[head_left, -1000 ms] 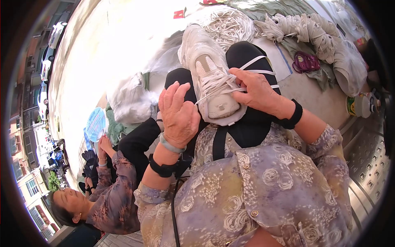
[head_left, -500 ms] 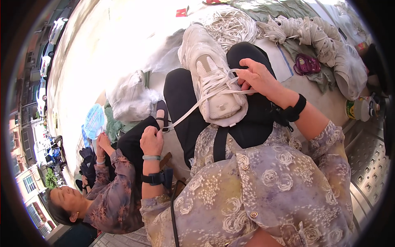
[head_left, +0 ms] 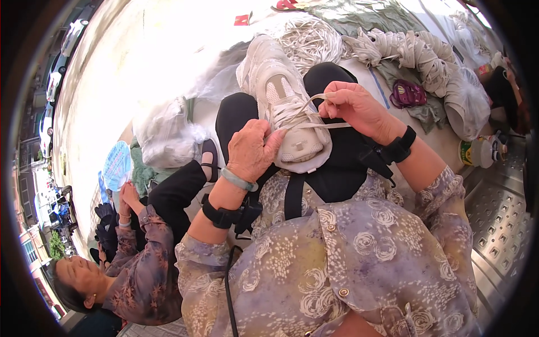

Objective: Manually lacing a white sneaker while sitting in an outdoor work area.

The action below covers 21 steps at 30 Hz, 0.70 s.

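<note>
A white sneaker (head_left: 300, 147) lies across my lap between my knees, with a row of shoe uppers stretching beyond it. White shoelace (head_left: 287, 112) crosses its front in several rows. My left hand (head_left: 254, 149) is at the shoe's left side, thumb and fingers closed on the lace near the lowest row. To the right of the shoe, my right hand (head_left: 355, 109) pinches a raised length of the same lace. A second strand runs below that hand toward the right. The lace inside my left fingers is mostly hidden.
A pile of white laces (head_left: 314, 42) lies past my knees. Bundled shoe uppers (head_left: 410, 48), a maroon pouch (head_left: 407, 93) and a plastic jar (head_left: 476, 153) are on the right. At left sit clear plastic bags (head_left: 168, 132) and another person (head_left: 146, 261) beside a blue fan (head_left: 117, 165).
My left hand has moved up and right from the far end of a stretched lace to the shoe. My right hand stays beside the shoe, still pinching lace.
</note>
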Tool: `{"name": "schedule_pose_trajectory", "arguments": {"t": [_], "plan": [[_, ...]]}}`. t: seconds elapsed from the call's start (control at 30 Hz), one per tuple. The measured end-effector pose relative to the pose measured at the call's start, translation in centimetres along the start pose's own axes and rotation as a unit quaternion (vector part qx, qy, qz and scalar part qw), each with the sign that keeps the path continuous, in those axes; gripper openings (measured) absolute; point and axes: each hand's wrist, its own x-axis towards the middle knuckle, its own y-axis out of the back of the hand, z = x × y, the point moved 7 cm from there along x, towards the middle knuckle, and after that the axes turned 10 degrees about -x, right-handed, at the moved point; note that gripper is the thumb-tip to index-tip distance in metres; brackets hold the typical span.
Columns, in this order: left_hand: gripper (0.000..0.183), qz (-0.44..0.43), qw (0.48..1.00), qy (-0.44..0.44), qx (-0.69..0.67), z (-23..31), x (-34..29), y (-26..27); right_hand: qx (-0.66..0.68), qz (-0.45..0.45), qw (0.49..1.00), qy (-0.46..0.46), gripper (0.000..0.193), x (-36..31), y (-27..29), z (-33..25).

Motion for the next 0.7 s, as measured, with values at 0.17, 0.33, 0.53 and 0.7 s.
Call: {"name": "schedule_pose_trajectory", "arguments": {"t": [0.17, 0.33, 0.53, 0.7], "plan": [[0.027, 0.0, 0.999, -0.021, -0.024, 0.6, -0.2, -0.1, -0.213, -0.042, 0.971, -0.096, 0.014, -0.8, -1.8, -0.5], [0.021, -0.036, 0.997, -0.032, -0.064, 2.0, -0.3, 0.2, -0.219, -0.045, 0.973, -0.054, 0.013, -0.5, -2.4, -0.7], [0.02, -0.071, 0.991, -0.036, -0.107, 2.3, -1.6, 1.3, -0.165, 0.065, 0.982, -0.057, 0.018, 0.0, -1.9, 0.3], [0.023, -0.196, 0.954, -0.009, -0.226, 3.7, -4.4, 3.3, -0.182, 0.065, 0.98, -0.053, 0.02, 0.4, -1.5, 1.3]]}}
